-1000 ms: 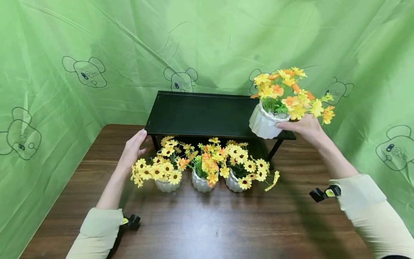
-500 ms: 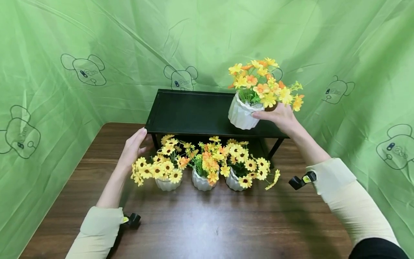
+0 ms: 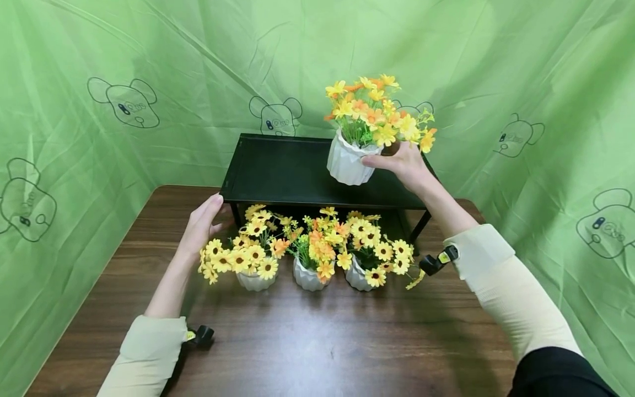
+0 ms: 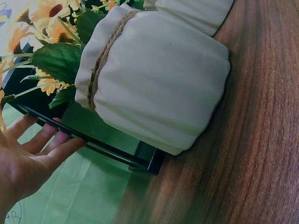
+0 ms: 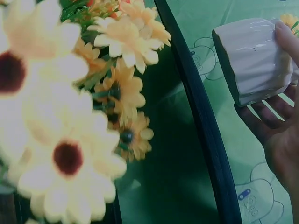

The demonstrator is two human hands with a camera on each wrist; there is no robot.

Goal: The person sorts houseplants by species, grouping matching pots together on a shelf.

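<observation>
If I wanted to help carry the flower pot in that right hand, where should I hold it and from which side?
I'd probably hold the white pot by its bare wall below the rim, coming from the left. The right hand grips its right side, and the flowers spread out over that hand, while the left wall is uncovered.

In the head view, the white ridged pot [image 3: 349, 162] hides most of the fingers of my right hand [image 3: 404, 165] and part of the flat black rectangular shelf [image 3: 283, 168]. In the right wrist view, the right edge cuts off its yellow and orange flowers [image 5: 293, 22], while large yellow dark-centred daisies [image 5: 70, 179] on the left are washed out, blurred and cropped. The left wrist view crops my left hand [image 4: 25, 161]. Lettering on the green cloth [image 3: 198, 44] is too small for me to read.
</observation>
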